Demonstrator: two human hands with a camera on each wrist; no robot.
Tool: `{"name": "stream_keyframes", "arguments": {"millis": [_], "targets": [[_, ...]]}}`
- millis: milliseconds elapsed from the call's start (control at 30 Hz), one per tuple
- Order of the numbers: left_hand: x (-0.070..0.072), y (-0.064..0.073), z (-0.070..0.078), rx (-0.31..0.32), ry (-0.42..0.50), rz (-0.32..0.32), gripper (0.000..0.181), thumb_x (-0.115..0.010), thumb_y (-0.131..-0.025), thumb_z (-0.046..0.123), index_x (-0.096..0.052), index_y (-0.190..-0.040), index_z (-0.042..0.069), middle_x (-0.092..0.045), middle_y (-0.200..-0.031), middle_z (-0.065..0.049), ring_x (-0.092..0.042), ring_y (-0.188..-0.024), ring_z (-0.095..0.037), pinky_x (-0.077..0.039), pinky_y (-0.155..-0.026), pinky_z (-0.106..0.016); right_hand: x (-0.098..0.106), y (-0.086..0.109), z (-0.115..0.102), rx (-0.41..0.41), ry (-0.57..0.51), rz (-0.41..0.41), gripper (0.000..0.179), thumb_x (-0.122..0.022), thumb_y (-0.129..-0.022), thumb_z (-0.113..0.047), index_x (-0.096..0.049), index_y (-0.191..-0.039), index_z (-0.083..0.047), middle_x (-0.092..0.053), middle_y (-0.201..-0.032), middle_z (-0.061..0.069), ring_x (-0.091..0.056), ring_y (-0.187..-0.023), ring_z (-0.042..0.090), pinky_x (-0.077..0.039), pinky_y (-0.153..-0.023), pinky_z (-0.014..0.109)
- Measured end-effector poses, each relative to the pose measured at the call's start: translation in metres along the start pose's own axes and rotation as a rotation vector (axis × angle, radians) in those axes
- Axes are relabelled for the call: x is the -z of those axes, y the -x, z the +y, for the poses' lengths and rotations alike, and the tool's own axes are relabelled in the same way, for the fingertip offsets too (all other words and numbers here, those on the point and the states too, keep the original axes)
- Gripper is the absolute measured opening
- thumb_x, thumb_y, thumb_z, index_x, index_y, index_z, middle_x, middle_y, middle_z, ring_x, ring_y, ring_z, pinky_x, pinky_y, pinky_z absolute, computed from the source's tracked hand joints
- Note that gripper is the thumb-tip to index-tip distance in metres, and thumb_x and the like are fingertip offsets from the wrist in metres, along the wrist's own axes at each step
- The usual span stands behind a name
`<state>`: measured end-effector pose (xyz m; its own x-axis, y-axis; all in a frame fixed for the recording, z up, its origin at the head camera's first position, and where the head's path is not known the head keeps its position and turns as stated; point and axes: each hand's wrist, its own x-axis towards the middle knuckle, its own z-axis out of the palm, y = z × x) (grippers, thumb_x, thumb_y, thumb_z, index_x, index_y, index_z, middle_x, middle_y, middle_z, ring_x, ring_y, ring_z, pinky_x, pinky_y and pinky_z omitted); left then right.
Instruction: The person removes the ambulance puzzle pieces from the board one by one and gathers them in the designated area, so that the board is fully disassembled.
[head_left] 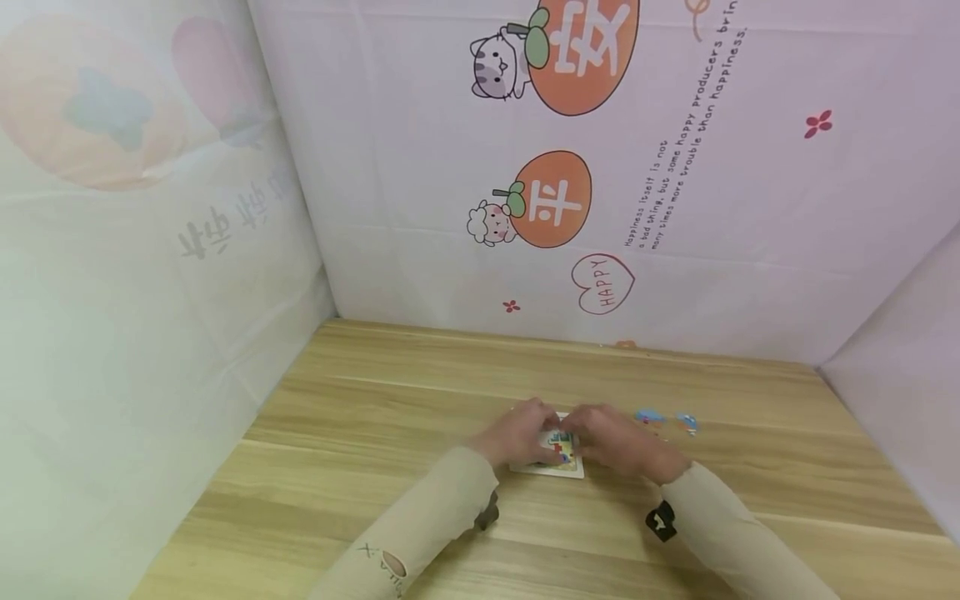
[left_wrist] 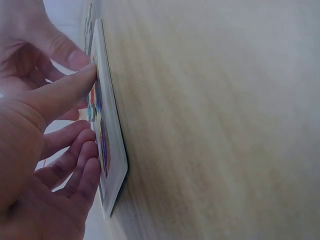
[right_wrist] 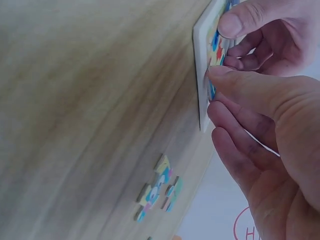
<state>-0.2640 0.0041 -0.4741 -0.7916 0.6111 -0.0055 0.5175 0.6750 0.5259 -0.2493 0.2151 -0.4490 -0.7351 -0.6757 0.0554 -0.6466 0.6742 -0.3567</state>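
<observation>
A jigsaw puzzle board (head_left: 555, 473) with a pale frame lies flat on the table, its coloured picture partly covered by both hands. My left hand (head_left: 521, 437) rests at the board's left side, the thumb and relaxed fingertips touching the picture. From the right, my right hand (head_left: 618, 442) pinches a small puzzle piece (right_wrist: 212, 91) between thumb and forefinger, close over the board's far right part. In the left wrist view the two thumbs come close together above the picture. Most of the pinched piece is hidden by the fingers.
Several loose puzzle pieces (right_wrist: 155, 190) lie on the wooden table (head_left: 360, 467) to the right of the board, beyond my right hand. A printed cloth wall (head_left: 420, 167) stands behind the table, with cloth sides at left and right.
</observation>
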Motion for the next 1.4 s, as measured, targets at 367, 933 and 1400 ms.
{"name": "stream_keyframes", "arguments": {"millis": [367, 933, 1400], "targets": [[0.001, 0.001, 0.003, -0.001, -0.024, -0.006, 0.056, -0.089, -0.085, 0.034, -0.067, -0.129, 0.007, -0.065, -0.120, -0.003, -0.060, -0.107, -0.012, -0.054, -0.100, -0.025, 0.010, -0.009, -0.001, 0.078, -0.026, 0.041, 0.017, -0.075, -0.092, 0.004, -0.078, -0.108, -0.001, -0.075, -0.100, 0.010, -0.074, -0.090, 0.021, -0.064, -0.078, 0.025], [0.004, 0.005, 0.006, 0.001, 0.002, -0.005, 0.054, -0.088, -0.087, 0.033, -0.068, -0.131, 0.009, -0.065, -0.122, -0.001, -0.059, -0.109, -0.011, -0.052, -0.102, -0.025, 0.013, -0.014, 0.004, 0.065, -0.102, 0.011, 0.010, -0.070, -0.096, 0.001, -0.075, -0.100, -0.007, -0.075, -0.100, 0.004, -0.069, -0.087, 0.007, -0.061, -0.077, 0.020], [0.004, 0.004, 0.005, 0.004, -0.016, -0.019, 0.053, -0.087, -0.088, 0.035, -0.068, -0.129, 0.007, -0.064, -0.121, -0.002, -0.060, -0.109, -0.011, -0.053, -0.102, -0.023, 0.038, 0.011, 0.017, -0.019, -0.062, 0.021, 0.012, -0.069, -0.100, -0.003, -0.075, -0.098, -0.013, -0.074, -0.098, -0.002, -0.066, -0.090, 0.004, -0.061, -0.078, 0.024]]}}
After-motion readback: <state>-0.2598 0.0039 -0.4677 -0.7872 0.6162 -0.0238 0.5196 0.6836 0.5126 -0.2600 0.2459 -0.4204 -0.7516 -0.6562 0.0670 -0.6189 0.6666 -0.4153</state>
